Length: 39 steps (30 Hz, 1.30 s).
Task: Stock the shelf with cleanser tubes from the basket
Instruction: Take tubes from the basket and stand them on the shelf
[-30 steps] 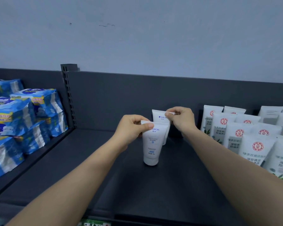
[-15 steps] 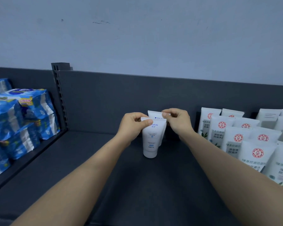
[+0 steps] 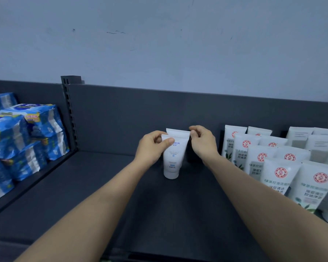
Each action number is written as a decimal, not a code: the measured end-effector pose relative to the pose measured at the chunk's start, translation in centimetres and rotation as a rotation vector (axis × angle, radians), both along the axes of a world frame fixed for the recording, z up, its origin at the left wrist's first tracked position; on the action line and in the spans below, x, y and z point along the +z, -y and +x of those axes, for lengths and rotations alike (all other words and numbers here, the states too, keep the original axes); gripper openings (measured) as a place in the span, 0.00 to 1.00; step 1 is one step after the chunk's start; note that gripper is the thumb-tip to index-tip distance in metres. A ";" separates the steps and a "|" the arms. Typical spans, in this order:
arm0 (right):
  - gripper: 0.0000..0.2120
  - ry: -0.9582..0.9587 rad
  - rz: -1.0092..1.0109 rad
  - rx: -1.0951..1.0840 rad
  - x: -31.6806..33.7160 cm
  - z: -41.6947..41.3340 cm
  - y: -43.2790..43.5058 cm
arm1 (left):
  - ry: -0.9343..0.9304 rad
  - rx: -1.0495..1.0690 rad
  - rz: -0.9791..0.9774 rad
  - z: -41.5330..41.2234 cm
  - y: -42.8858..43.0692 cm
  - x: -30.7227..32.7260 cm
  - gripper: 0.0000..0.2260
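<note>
Two white cleanser tubes stand cap-down on the dark shelf (image 3: 112,195), one right behind the other, between the person's two hands.

The left hand (image 3: 151,148) grips the front cleanser tube (image 3: 171,159) near its flat crimped top. The thumb (image 3: 167,143) lies across the printed face and the other fingers curl round the tube's left edge and back. Below the fingers the tube's body hangs free, and its cap rests on the shelf.

The right hand (image 3: 204,143) is at the rear cleanser tube (image 3: 179,133), whose crimp shows just above and behind the front one. The fingertips (image 3: 194,130) are closed in a pinch on the crimp's upper right corner, and the remaining fingers are curled into the palm. Most of this tube is hidden by the front tube, so how its cap sits cannot be told.

The two tubes overlap and look to be touching, and the fingers of the two hands stay apart, with the tube tops between them.

Just beyond the right hand's fingers stand rows of red-logo tubes (image 3: 281,174), near the wrist but not touching it. Well apart from the left hand's fingers, blue packs (image 3: 27,138) are stacked on the neighbouring shelf bay. The grey back panel (image 3: 131,114) rises behind both tubes.
</note>
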State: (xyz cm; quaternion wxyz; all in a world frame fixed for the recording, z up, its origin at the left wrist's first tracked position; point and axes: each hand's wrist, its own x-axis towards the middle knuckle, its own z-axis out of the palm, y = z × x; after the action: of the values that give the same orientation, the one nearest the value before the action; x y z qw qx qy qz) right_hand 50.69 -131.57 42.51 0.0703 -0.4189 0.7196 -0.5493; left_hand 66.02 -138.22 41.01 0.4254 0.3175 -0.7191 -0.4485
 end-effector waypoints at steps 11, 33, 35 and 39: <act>0.17 -0.366 -0.029 0.081 2.1 3.6 -3.7 | 0.581 0.333 -0.372 6.3 -3.5 2.2 0.20; 0.22 -0.899 0.231 0.685 -1.0 25.2 -10.9 | 1.343 0.865 -0.250 30.7 -21.3 0.4 0.18; 0.22 -0.939 0.236 0.735 -1.5 27.6 -11.4 | 1.375 0.902 -0.193 32.9 -23.0 0.1 0.18; 0.20 -1.020 0.245 0.847 -2.7 32.4 -12.2 | 1.424 0.978 -0.097 37.4 -26.0 -1.0 0.16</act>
State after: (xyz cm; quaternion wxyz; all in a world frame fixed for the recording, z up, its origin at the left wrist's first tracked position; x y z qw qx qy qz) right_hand 83.12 -119.34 39.81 -0.0221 -0.8609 0.4935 -0.1218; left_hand 103.41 -112.18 39.98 0.0319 0.7781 -0.6154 0.1217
